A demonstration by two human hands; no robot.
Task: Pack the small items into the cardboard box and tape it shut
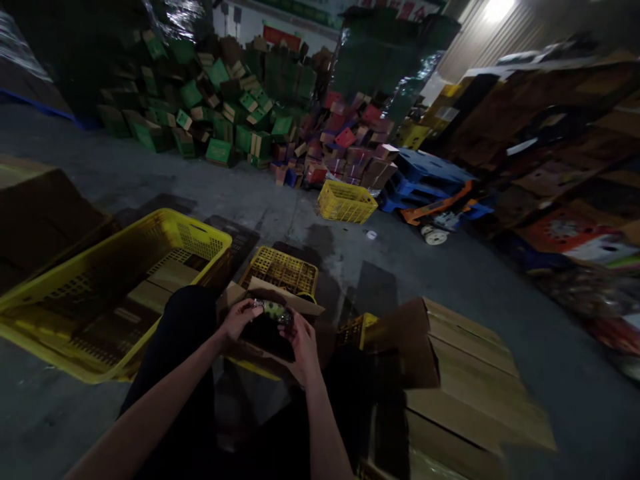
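Between my two hands is a small, shiny clear-wrapped pack (273,311) with pale green and dark contents; its exact kind is too dim to tell. My left hand (241,319) grips its left end with bent fingers. The right end is pinched in my right hand (300,337). Below the pack an open cardboard box (285,285) stands with its flaps spread, and its inside is dark. An upturned-looking yellow crate (280,267) sits just behind the box.
At my left stands a large yellow crate (200,233) with flat cardboard in it. Opened cardboard boxes (470,353) stand at my right. Farther off are another yellow crate (347,202), blue pallets (430,167), an orange pallet jack (440,203) and heaped green cartons (220,150).
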